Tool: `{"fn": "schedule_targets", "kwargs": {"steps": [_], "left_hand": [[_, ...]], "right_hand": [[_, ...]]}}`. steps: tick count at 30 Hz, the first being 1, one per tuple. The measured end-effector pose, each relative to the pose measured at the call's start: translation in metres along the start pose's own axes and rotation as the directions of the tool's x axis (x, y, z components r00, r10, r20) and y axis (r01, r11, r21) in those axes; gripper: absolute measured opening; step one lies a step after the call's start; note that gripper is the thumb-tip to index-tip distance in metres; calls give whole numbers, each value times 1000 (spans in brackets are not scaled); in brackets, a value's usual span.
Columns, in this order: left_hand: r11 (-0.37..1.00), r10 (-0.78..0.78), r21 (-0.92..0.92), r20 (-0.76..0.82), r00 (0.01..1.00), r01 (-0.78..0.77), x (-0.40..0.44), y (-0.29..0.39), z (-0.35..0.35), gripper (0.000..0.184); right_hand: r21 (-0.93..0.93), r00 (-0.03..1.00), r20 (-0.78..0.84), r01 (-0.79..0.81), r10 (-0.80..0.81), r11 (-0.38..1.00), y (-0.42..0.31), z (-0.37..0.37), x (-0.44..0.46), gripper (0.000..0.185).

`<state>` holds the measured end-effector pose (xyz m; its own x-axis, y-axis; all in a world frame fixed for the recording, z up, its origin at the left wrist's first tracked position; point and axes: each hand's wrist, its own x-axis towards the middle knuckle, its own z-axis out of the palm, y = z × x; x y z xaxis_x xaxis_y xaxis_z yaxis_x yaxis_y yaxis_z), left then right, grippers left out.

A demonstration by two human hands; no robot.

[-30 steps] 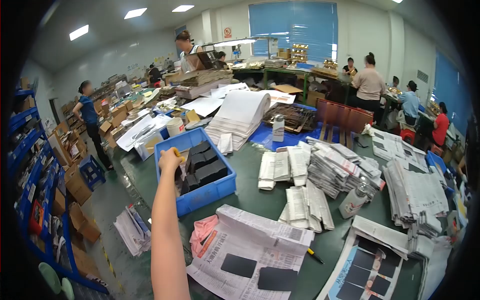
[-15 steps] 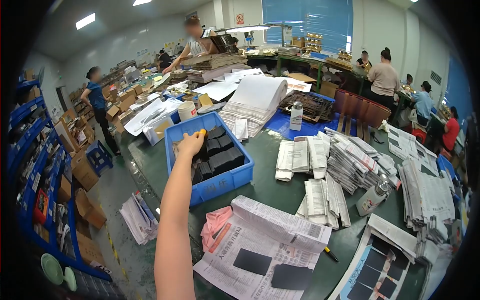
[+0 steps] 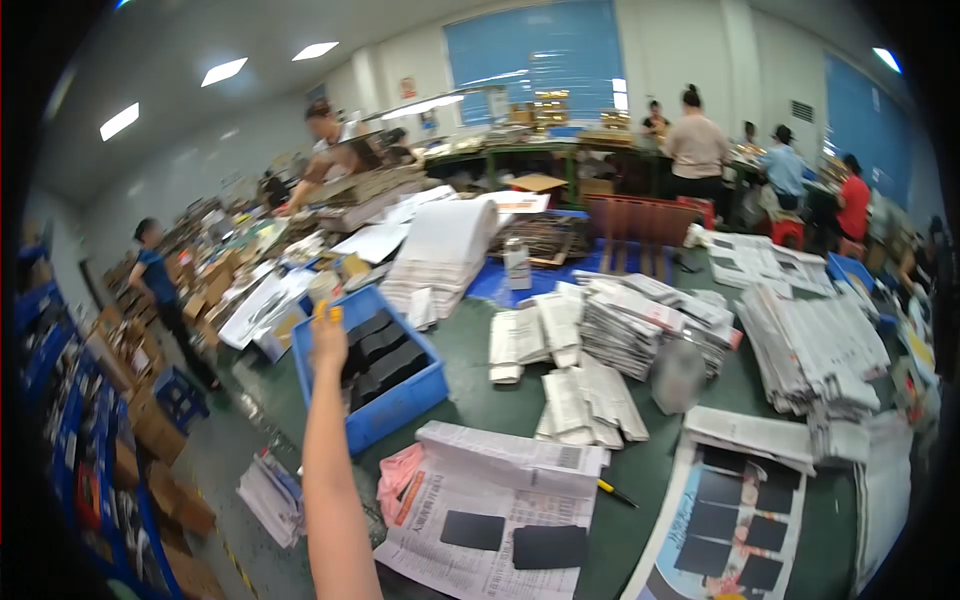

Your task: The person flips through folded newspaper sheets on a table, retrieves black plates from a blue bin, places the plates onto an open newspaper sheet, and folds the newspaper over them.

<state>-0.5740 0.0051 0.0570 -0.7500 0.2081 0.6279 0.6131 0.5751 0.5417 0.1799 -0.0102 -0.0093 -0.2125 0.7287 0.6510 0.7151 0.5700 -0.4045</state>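
The left hand point(image 3: 328, 343) is hanging over the blue box point(image 3: 402, 410); I can't tell how open it is or what it's holding. Black pieces point(image 3: 390, 365) are sitting inside, probably keeping tidy. The right hand isn't showing.

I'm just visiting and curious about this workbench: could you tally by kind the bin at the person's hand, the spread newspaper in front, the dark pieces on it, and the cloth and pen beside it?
Blue plastic bin: 1
Spread newspaper: 1
Dark rectangular pieces showing on top: 2 (cannot tell if stacked)
Pink cloth: 1
Yellow-and-black pen: 1
Total: 6
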Motion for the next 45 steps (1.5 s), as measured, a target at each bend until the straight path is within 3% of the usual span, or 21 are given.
{"fn": "schedule_targets", "kwargs": {"steps": [1, 2, 3, 5, 6, 9, 11, 13, 14, 17, 18, 20, 22, 25, 27, 28, 30, 32, 37, 41, 45], "left_hand": [[972, 13, -230, -153, 988, -48, 14, -25, 17, 35], [929, 37, -343, -286, 958, -138, 24, -34, 24, 32], [915, -74, -402, -232, 970, -26, 30, -38, 19, 29], [946, -20, -305, -401, 916, -112, 25, -20, 8, 34], [949, 40, -266, -439, 898, -172, 16, -8, -1, 36], [809, 17, -536, -388, 922, -241, 4, 22, -5, 35], [721, -24, -663, -316, 949, -203, -22, 70, -20, 33], [589, 136, -758, -248, 959, -279, -80, 144, -56, 32], [584, 138, -769, -223, 965, -261, -111, 171, -73, 32], [525, 465, -791, -42, 884, -314, -193, 213, -101, 31], [496, 551, -807, 9, 834, -320, -222, 213, -103, 29], [334, 922, -683, 94, 375, -649, -274, 256, -135, 35], [147, 985, -736, 172, 27, -661, -323, 285, -142, 46], [127, 955, -837, 248, -163, -532, -384, 292, -144, 50], [106, 942, -838, 256, -215, -536, -407, 293, -145, 44], [115, 940, -838, 265, -213, -534, -416, 292, -144, 44], [166, 960, -823, 260, -101, -543, -430, 289, -142, 35], [199, 956, -821, 282, -77, -536, -440, 287, -142, 33], [257, 954, -805, 301, 5, -535, -452, 285, -146, 32], [316, 948, -798, 281, 147, -514, -462, 286, -150, 29], [370, 926, -760, 257, 275, -534, -477, 279, -149, 25]], "right_hand": [[24, 998, 38, -45, 44, 999, -1, -2, -2, 18], [-12, 995, 30, -93, 93, 996, -1, -6, -2, 18], [15, 997, 53, -59, 59, 998, 1, -7, 0, 21], [66, 994, 106, -5, -2, 998, 7, -7, -1, 29], [42, 998, 65, -10, 7, 999, 11, -3, -7, 24], [43, 997, 49, -58, 56, 997, 13, -2, -13, 21], [15, 997, 77, -1, 0, 1000, 11, -9, -11, 25], [-10, 995, 92, 38, -37, 999, 9, -12, -8, 27], [2, 995, 97, 29, -29, 1000, 9, -13, -6, 27], [19, 993, 120, 2, -5, 1000, 7, -17, -1, 31], [3, 990, 141, 11, -12, 1000, 8, -20, 2, 32], [-11, 974, 228, 16, -14, 1000, 12, -34, 11, 38], [4, 952, 305, 26, -26, 1000, 22, -46, 11, 41], [3, 915, 398, 71, -66, 997, 36, -61, 6, 48], [-44, 896, 438, 107, -77, 993, 45, -71, 2, 46], [-43, 904, 421, 98, -71, 994, 50, -73, 0, 45], [-24, 902, 429, 63, -47, 998, 62, -79, -4, 45], [-13, 908, 419, 17, -11, 1000, 73, -82, -8, 45], [-52, 948, 317, 60, -41, 997, 94, -85, -17, 39], [-78, 972, 209, 129, -110, 989, 100, -89, -17, 34], [-72, 970, 203, 151, -134, 986, 107, -89, -17, 34]]}}
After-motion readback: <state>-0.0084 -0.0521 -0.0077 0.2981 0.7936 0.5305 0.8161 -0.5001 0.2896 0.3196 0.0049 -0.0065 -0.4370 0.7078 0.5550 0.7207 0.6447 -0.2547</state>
